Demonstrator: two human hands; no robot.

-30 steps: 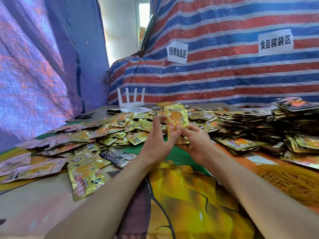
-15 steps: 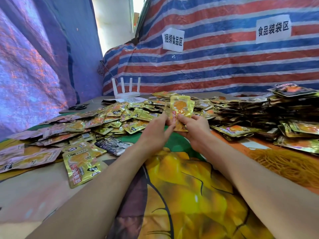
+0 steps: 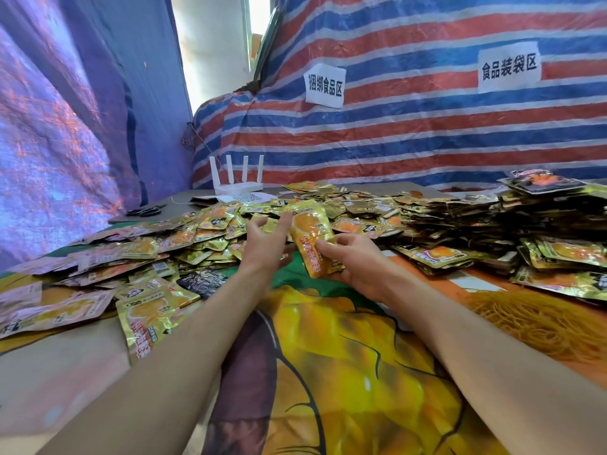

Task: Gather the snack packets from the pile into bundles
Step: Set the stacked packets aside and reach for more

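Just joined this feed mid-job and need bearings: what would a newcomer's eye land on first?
First, the sprawl of gold snack packets covering the far half of the table from left to right. At centre the right hand grips a small bundle of them, with the left hand open beside it. Behind, a red, white and blue striped tarp carries two white paper signs.

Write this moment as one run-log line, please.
right hand: holds packet stack | left hand: open beside it | pile: loose, unbundled

Both bare forearms reach forward, the hands near each other. The left hand (image 3: 266, 246) is raised, its fingers spread and loose, holding nothing. The right hand (image 3: 359, 266) pinches snack packets (image 3: 310, 231) under its thumb.
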